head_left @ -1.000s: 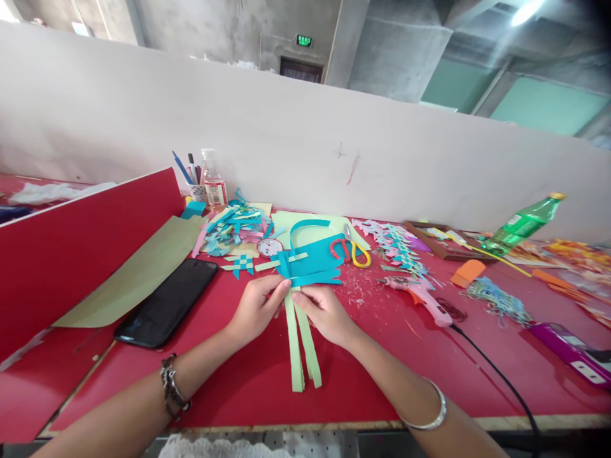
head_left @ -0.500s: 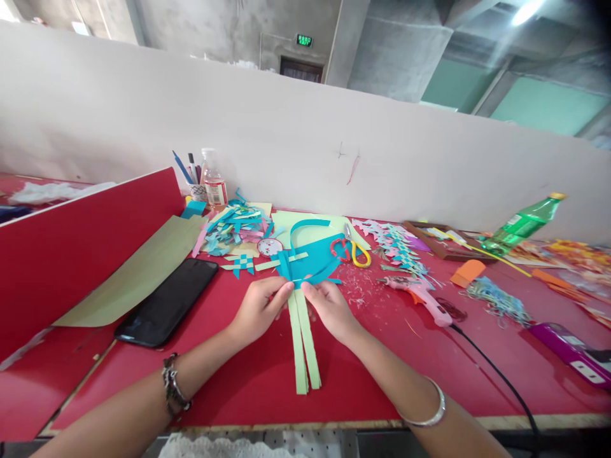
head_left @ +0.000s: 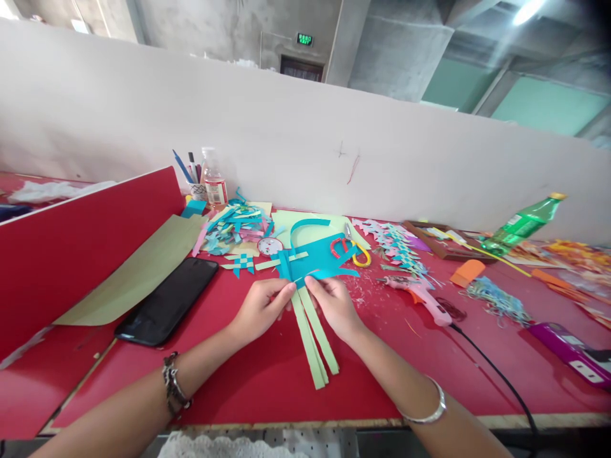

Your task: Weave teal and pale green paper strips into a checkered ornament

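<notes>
Between my two hands is a set of interlaced paper strips (head_left: pixel 312 337); pale green ends hang toward me and blue ends stick out at the far side. My left hand (head_left: pixel 265 305) pinches the left edge, thumb on top. On the right edge, my right hand (head_left: pixel 334 305) grips with its thumb pressed near the blue crossing. Blue paper (head_left: pixel 317 254) lies just beyond, with a curled blue strip (head_left: pixel 310 224) behind it. Scissors (head_left: pixel 356 249) with red and yellow handles rest on the paper. A small woven blue-and-green piece (head_left: pixel 243 261) lies to the left.
A black phone (head_left: pixel 167 302) and a green sheet (head_left: pixel 138 273) lie at left. Behind are a paper strip pile (head_left: pixel 238 226) and a clear bottle (head_left: pixel 214 181). At right are a pink glue gun (head_left: pixel 420 296), woven pieces (head_left: pixel 398 248), a green bottle (head_left: pixel 522 222) and a purple device (head_left: pixel 568 353).
The strips have turned in my hands: the pale green ends have swung to the right and fanned apart slightly. The blue ends now point up to the right. My hands have barely moved.
</notes>
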The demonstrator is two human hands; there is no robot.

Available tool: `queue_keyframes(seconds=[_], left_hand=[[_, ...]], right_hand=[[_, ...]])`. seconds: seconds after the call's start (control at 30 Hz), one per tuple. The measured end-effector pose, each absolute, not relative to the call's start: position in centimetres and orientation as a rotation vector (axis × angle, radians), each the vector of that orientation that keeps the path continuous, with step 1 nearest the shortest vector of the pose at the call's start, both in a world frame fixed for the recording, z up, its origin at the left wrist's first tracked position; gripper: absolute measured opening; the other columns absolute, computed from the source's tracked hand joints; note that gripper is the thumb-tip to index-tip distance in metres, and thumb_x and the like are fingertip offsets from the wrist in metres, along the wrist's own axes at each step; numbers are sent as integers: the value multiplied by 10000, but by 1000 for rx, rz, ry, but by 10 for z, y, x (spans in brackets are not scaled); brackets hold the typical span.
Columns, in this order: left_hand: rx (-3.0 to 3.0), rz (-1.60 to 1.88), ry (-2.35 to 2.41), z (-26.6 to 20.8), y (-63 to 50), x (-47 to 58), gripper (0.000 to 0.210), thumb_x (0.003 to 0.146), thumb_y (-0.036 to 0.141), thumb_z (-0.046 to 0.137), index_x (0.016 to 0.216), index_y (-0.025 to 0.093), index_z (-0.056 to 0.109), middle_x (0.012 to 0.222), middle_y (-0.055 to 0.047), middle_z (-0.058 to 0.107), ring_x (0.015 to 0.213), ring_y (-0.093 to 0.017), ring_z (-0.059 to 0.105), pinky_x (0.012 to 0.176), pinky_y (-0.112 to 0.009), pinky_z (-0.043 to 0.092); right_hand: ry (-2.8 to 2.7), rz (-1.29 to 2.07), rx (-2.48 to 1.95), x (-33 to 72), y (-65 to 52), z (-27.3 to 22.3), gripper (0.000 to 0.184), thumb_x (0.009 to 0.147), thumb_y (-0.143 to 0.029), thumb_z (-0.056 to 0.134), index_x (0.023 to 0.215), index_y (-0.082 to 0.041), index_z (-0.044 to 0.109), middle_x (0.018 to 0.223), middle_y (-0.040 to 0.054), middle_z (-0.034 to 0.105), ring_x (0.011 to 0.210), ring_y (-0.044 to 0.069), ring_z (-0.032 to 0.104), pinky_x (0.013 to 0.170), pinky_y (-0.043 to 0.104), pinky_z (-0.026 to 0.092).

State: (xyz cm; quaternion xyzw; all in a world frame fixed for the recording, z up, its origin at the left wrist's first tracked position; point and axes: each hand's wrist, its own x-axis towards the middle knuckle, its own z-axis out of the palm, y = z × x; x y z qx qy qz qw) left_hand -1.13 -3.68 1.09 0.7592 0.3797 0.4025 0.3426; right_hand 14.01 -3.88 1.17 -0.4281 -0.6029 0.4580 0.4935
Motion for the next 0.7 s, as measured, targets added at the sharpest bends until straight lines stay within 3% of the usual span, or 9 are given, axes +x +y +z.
queue_keyframes(seconds=[0.43, 0.6, 0.7], left_hand=[[1963, 1033, 975, 12, -36, -13, 330, 821, 371, 408, 623, 134, 524, 504, 34, 490, 443, -66, 452, 441, -172, 341], [1810, 1115, 956, 10, -35, -12, 233, 797, 378, 458, 781, 156, 525, 623, 25, 538, 467, -82, 516, 455, -183, 400], [1843, 1078, 961, 9, -33, -13, 249, 797, 378, 461, 715, 154, 533, 568, 28, 531, 490, -93, 527, 485, -187, 401]], right_hand=[[-1519, 1031, -1055, 140, -40, 11, 365, 745, -447, 500, 519, -181, 395, 446, -56, 354, 412, 58, 325, 386, 195, 274], [-1597, 994, -1018, 139, -40, 8, 259, 752, -397, 506, 626, -170, 506, 536, -24, 477, 501, 89, 432, 471, 207, 366], [-1634, 964, -1029, 138, -41, 7, 236, 757, -384, 500, 660, -170, 526, 586, -4, 526, 570, 117, 484, 524, 224, 396]])
